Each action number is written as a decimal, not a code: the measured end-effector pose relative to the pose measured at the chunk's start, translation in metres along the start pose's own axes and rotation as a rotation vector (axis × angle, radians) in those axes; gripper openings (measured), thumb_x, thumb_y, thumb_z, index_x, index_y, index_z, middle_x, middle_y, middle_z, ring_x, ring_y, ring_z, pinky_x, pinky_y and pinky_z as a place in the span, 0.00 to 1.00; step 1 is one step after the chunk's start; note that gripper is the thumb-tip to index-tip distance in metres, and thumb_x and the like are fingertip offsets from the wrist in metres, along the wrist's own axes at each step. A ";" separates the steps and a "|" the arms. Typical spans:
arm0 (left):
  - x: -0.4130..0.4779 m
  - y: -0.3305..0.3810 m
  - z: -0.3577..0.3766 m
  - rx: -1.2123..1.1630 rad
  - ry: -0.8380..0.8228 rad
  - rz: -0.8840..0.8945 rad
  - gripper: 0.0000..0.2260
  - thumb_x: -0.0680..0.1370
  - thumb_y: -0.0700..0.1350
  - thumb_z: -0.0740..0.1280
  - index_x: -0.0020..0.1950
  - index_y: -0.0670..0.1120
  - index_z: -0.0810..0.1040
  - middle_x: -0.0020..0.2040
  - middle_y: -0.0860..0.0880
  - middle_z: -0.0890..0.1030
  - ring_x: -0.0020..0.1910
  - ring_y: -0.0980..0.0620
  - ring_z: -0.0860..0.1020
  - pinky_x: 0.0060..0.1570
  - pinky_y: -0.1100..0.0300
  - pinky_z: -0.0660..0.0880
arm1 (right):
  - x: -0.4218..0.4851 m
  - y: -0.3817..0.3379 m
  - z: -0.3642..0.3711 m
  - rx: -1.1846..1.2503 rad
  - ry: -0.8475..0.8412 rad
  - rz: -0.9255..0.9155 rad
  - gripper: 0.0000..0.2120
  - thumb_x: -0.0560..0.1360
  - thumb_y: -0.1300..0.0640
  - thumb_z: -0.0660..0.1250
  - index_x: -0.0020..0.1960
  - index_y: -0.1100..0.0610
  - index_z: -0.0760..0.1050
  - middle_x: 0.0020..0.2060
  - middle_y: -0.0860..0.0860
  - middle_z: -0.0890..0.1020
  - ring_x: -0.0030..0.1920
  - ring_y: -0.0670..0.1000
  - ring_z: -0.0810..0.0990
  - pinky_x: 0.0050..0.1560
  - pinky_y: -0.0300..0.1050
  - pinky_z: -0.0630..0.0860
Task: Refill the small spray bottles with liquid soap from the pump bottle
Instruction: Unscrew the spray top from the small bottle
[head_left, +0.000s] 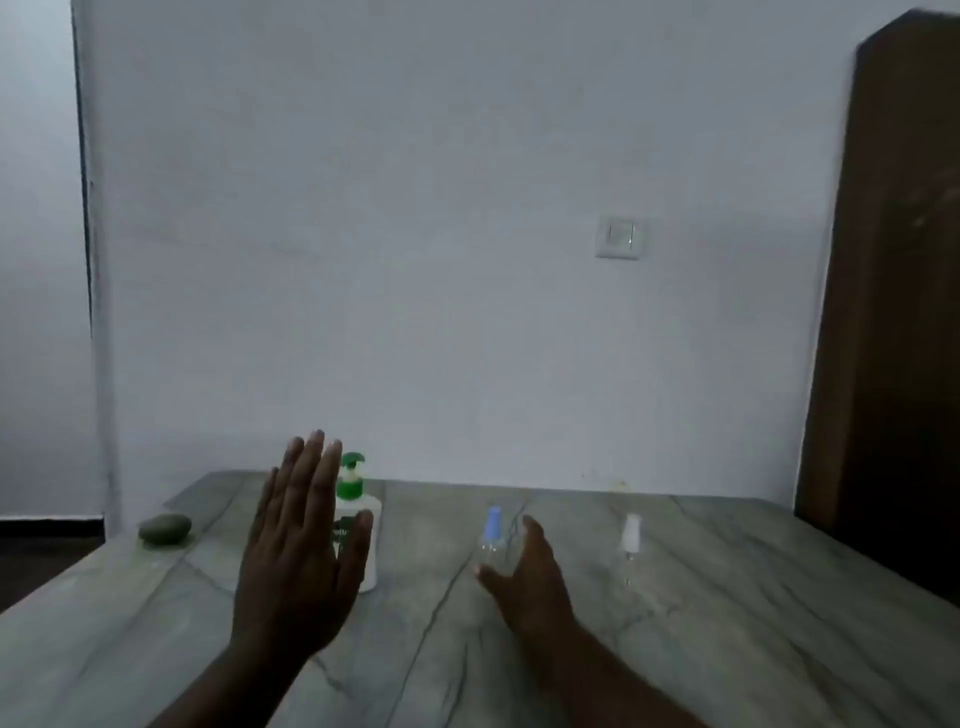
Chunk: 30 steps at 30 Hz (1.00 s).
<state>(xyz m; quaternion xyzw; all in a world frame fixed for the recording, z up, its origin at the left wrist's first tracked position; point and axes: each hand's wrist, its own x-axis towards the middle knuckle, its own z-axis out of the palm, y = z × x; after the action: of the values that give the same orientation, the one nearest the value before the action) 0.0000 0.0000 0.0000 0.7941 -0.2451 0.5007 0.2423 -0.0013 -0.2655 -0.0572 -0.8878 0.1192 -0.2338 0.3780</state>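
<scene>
1. On the grey table (727, 649), whose smooth top is veined like marble, the pump bottle (372, 540) stands upright left of centre. It has a white rounded body with a green collar and a green pump head. Its dark green label is half hidden and too blurred to read.
2. The left hand (301, 551) is raised flat in front of that bottle, fingers straight and close together, holding nothing.
3. The blue-capped spray bottle (493, 525), clear-bodied and slim, stands mid-table. The right hand (524, 577) is spread beside its lower part, thumb and fingers apart; whether they touch it cannot be told.
4. The white-capped spray bottle (631, 535), also clear, stands well apart to the right.
5. A smooth, dull-green oval stone (165, 529) lies near the table's far left corner.
6. A square white switch plate (618, 236) sits on the pale wall, and a dark brown wooden panel (893, 312) stands at the right.
</scene>
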 end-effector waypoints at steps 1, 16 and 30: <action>-0.001 0.004 0.001 -0.027 -0.005 0.005 0.31 0.83 0.57 0.55 0.84 0.44 0.58 0.85 0.47 0.57 0.84 0.46 0.54 0.82 0.52 0.50 | 0.000 0.003 0.005 0.022 -0.002 0.018 0.49 0.73 0.43 0.76 0.82 0.56 0.52 0.78 0.54 0.65 0.77 0.54 0.67 0.73 0.44 0.66; -0.007 0.053 0.066 -0.373 -0.435 -0.207 0.23 0.82 0.55 0.66 0.73 0.67 0.60 0.66 0.63 0.73 0.60 0.66 0.75 0.60 0.68 0.73 | -0.005 -0.022 0.009 0.101 -0.035 0.017 0.17 0.74 0.39 0.70 0.50 0.52 0.75 0.41 0.49 0.83 0.40 0.39 0.80 0.38 0.29 0.70; -0.019 0.072 0.048 -0.855 -0.469 -0.607 0.09 0.83 0.42 0.68 0.56 0.55 0.84 0.51 0.61 0.85 0.51 0.69 0.82 0.48 0.74 0.76 | -0.062 -0.020 0.006 0.191 -0.152 -0.187 0.14 0.71 0.44 0.75 0.55 0.43 0.79 0.48 0.41 0.85 0.49 0.41 0.84 0.51 0.46 0.80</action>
<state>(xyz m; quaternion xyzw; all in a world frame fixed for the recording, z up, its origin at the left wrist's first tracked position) -0.0201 -0.0824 -0.0252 0.7500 -0.2339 0.0756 0.6141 -0.0515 -0.2238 -0.0665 -0.8701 -0.0158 -0.2103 0.4454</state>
